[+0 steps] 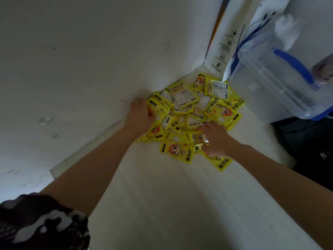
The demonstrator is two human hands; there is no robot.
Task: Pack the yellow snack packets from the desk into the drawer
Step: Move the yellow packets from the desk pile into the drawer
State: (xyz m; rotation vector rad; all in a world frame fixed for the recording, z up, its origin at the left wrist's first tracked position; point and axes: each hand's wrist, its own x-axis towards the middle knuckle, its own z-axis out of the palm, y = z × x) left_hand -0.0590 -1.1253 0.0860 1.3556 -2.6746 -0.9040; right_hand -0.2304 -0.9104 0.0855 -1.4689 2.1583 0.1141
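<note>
Reaching forward, both arms stretch to the packets (191, 112); left hand (141, 114) lies flat against the pile's left edge; right hand (215, 139) curls, pinching one packet (199, 141) beneath.

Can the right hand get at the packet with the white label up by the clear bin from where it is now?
Probably yes: the right hand rests on the pile's near edge, and nothing covers that packet.
</note>
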